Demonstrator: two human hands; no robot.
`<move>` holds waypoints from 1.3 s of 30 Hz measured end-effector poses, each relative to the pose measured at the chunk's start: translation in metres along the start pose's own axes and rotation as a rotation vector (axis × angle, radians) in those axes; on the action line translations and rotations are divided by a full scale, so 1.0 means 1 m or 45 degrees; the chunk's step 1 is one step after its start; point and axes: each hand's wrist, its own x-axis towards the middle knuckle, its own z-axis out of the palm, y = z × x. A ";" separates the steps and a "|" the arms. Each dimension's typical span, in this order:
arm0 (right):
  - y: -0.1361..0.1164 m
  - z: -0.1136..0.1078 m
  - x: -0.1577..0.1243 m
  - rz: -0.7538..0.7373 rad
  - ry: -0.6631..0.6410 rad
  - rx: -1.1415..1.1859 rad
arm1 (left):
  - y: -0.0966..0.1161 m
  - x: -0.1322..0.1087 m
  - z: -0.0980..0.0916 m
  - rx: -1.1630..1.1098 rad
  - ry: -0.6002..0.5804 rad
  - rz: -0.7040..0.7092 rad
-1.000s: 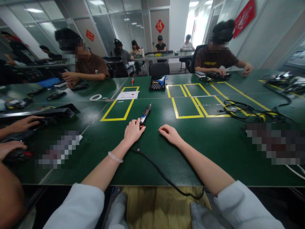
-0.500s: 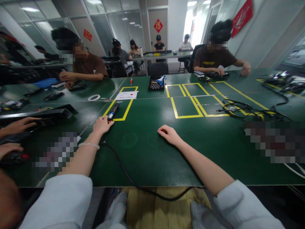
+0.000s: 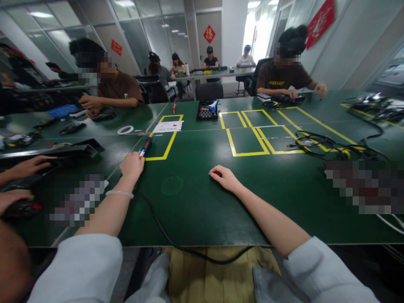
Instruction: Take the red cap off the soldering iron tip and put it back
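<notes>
My left hand (image 3: 132, 167) is closed around the near end of a slim black cylindrical tool (image 3: 146, 146) with a blue and white band. The tool's far end points away from me, over the left edge of a yellow taped outline (image 3: 168, 147). Its exact kind cannot be made out. My right hand (image 3: 225, 176) rests on the green table (image 3: 202, 202) with its fingers curled in, and nothing shows in it. A black cable (image 3: 164, 229) runs from beside my left wrist across the table and over the front edge.
A white paper (image 3: 168, 126) lies inside the outline, beside a tape roll (image 3: 125, 130). Farther back are a red screwdriver (image 3: 174, 108) and a black tray (image 3: 202, 112) of small parts. Coiled black cables (image 3: 311, 143) lie right. A co-worker's hands (image 3: 28, 168) are close on my left.
My left hand has drawn the black tool slightly left, and the tool now sits across the outline's left edge. My right hand has stayed where it was.
</notes>
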 end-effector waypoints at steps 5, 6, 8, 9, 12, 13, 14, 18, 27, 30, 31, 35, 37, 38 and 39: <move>-0.001 0.000 -0.001 0.019 -0.006 0.038 | 0.074 -0.022 -0.012 -0.843 -0.347 0.248; -0.001 -0.001 -0.001 0.030 -0.014 0.058 | 0.092 -0.033 -0.013 -1.080 -0.502 0.311; -0.002 -0.001 -0.001 0.065 -0.036 0.135 | 0.127 -0.057 -0.015 -1.319 -0.804 0.408; -0.001 -0.001 -0.001 0.084 -0.047 0.195 | 0.141 -0.069 -0.015 -1.367 -0.920 0.464; -0.002 0.000 -0.002 0.117 -0.087 0.382 | 0.168 -0.099 -0.009 -1.437 -1.103 0.627; -0.002 0.000 -0.002 0.113 -0.105 0.422 | 0.173 -0.106 -0.006 -1.452 -1.137 0.673; -0.002 0.000 -0.002 0.105 -0.126 0.445 | 0.175 -0.111 -0.002 -1.465 -1.165 0.707; -0.002 0.000 -0.002 0.074 -0.143 0.424 | 0.176 -0.118 0.014 -1.565 -1.177 0.618; 0.005 0.001 -0.002 0.058 -0.073 0.371 | 0.171 -0.120 0.023 -1.620 -1.176 0.515; 0.005 0.001 -0.001 0.075 -0.079 0.381 | 0.171 -0.121 0.025 -1.617 -1.154 0.552; 0.004 0.001 -0.001 0.091 -0.073 0.393 | 0.171 -0.121 0.026 -1.620 -1.145 0.555; 0.004 0.000 -0.001 0.109 -0.041 0.381 | 0.170 -0.122 0.025 -1.619 -1.101 0.590; 0.003 -0.001 -0.001 0.076 -0.027 0.330 | 0.171 -0.123 0.024 -1.614 -1.081 0.597; 0.003 -0.001 -0.001 0.061 -0.027 0.310 | 0.171 -0.123 0.023 -1.612 -1.074 0.590; 0.002 -0.001 -0.001 0.050 -0.031 0.300 | 0.171 -0.123 0.022 -1.611 -1.072 0.580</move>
